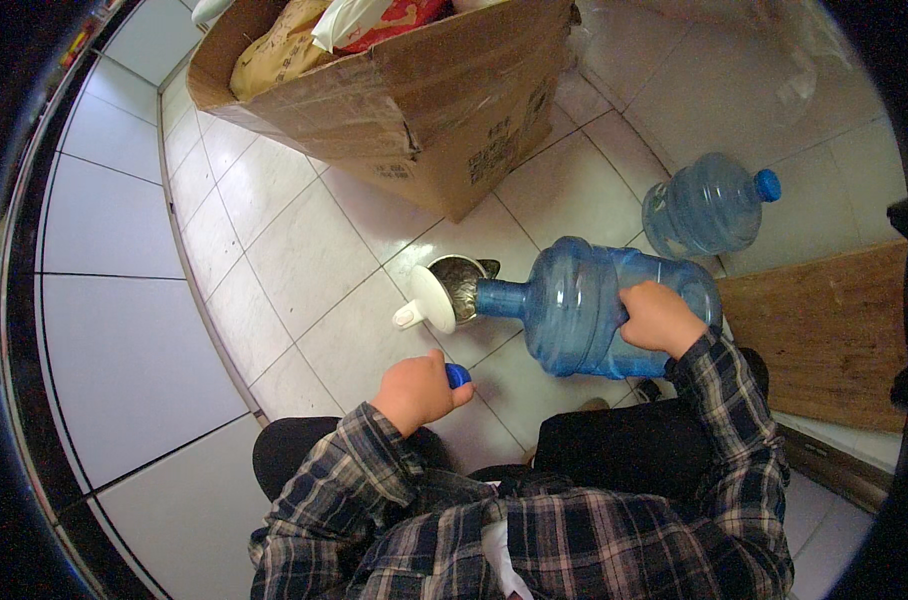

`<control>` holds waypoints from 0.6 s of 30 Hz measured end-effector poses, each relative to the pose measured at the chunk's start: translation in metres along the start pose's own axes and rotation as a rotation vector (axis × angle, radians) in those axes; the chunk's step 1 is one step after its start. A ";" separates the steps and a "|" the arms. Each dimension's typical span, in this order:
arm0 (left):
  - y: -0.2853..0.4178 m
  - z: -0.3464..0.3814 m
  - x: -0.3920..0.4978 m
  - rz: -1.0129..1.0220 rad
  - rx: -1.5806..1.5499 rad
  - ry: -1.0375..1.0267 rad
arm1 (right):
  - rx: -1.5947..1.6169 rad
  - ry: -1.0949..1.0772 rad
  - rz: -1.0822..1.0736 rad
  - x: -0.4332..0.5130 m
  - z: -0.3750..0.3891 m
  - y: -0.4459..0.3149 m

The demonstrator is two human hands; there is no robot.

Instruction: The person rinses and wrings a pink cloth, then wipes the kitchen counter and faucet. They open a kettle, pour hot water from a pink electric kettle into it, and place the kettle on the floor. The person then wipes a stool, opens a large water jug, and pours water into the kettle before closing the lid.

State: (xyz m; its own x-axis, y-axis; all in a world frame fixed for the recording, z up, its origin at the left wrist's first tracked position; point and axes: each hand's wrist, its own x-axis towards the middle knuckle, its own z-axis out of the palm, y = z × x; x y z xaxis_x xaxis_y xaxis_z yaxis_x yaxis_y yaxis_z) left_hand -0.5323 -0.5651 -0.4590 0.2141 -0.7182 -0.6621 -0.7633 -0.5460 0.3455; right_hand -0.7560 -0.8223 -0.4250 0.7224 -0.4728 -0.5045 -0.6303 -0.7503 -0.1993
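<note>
My left hand [422, 391] holds a blue bottle cap [458, 376] between thumb and fingers, below the kettle. With my right hand [658, 318] I grip a large blue water jug [574, 307] by its side. The jug lies tilted, its neck pointing left at the mouth of an electric kettle [459, 281] with a shiny metal inside. A white kettle lid [431, 298] stands raised at the kettle's left side, beside the white handle [409, 315]. Whether water is flowing cannot be told.
A big cardboard box [454, 127] holding bags stands ahead on the tiled floor. A second blue jug [705, 206] with a blue cap is at the upper right. A wooden board [829, 334] lies at the right, and white cabinet fronts [124, 360] line the left.
</note>
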 end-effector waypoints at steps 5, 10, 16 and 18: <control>-0.001 0.002 0.000 -0.004 0.004 -0.005 | 0.013 0.003 -0.003 0.000 -0.004 -0.003; -0.004 0.003 0.001 0.004 0.022 -0.005 | -0.007 -0.047 -0.011 0.002 -0.003 -0.001; -0.003 0.005 0.000 0.001 0.027 0.002 | 0.018 0.007 -0.047 0.001 0.000 0.000; -0.003 0.005 0.001 0.004 0.026 0.004 | 0.017 0.010 -0.052 0.000 -0.001 0.000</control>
State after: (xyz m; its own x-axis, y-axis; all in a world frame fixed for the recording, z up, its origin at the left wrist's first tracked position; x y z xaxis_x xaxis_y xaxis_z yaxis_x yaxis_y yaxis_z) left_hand -0.5324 -0.5616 -0.4637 0.2134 -0.7224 -0.6578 -0.7798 -0.5315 0.3308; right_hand -0.7554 -0.8229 -0.4243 0.7571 -0.4379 -0.4849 -0.5965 -0.7660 -0.2397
